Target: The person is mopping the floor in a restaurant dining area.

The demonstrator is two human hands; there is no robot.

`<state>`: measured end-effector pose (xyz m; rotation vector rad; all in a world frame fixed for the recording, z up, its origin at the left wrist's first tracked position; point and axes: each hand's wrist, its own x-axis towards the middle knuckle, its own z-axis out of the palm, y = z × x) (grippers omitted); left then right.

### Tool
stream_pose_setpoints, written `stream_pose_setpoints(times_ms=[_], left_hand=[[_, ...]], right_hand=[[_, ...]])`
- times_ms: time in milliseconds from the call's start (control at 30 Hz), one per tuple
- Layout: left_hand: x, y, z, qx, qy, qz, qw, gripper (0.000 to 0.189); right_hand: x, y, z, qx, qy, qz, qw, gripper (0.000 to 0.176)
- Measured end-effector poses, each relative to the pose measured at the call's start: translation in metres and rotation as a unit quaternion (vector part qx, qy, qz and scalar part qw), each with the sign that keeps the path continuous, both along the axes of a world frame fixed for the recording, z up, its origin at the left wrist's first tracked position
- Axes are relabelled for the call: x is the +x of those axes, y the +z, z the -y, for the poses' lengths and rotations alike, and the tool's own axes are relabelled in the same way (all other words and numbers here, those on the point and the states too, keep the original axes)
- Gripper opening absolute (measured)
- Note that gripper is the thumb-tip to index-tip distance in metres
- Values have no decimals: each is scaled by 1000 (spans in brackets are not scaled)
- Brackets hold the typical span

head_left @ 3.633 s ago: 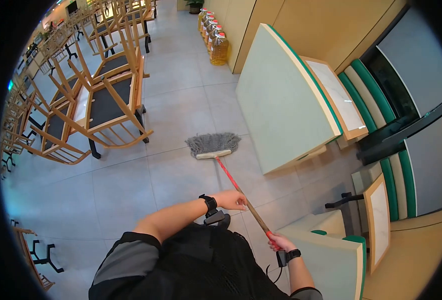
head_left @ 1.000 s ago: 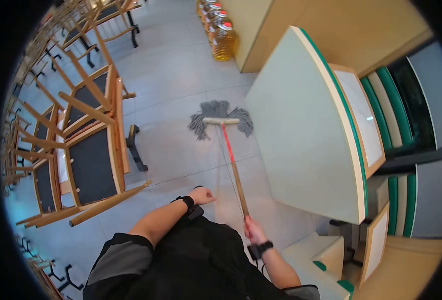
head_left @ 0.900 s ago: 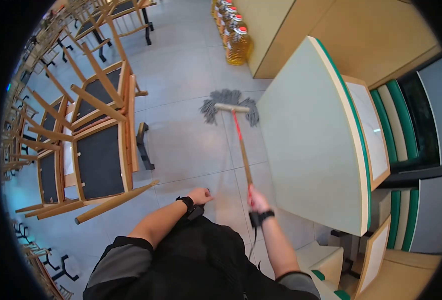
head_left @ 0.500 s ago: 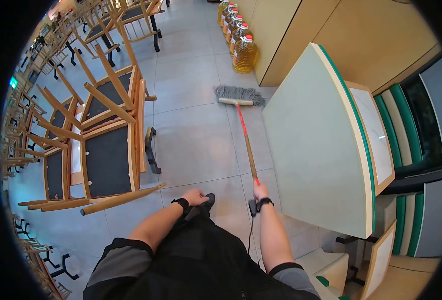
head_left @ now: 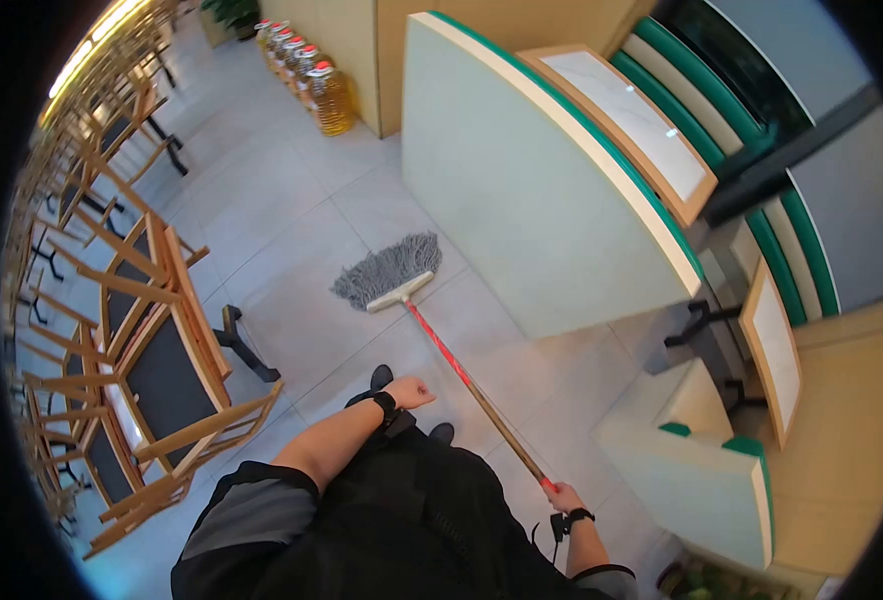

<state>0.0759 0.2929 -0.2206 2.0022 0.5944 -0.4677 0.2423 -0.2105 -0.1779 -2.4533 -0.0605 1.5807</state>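
Note:
A mop reaches across the tiled floor, its red and wooden handle slanting from the lower right up to a grey string head on a pale bar. My right hand is wrapped around the top end of the handle, low in the head view. The strands lie spread on the tiles beyond my shoes. In front of my body, my left hand hangs with its fingers curled and nothing visible in them. It is apart from the handle. Both wrists wear dark bands.
Upturned wooden chairs rest on tables along the left. A pale booth partition with green trim stands right of the mop head. Several oil jugs line the wall ahead. Another low booth seat is at lower right.
My view has turned right. The mop head has come closer to my feet, and my right hand has moved back and to the right with the handle. My left hand remains in front of me.

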Motion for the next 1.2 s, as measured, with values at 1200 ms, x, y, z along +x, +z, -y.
stream_pose_setpoints(times_ms=[1200], left_hand=[[-63,-10,0,-39,-32,-192,980,39]], right_hand=[[-168,53,154,-254,-184,229,922,58]])
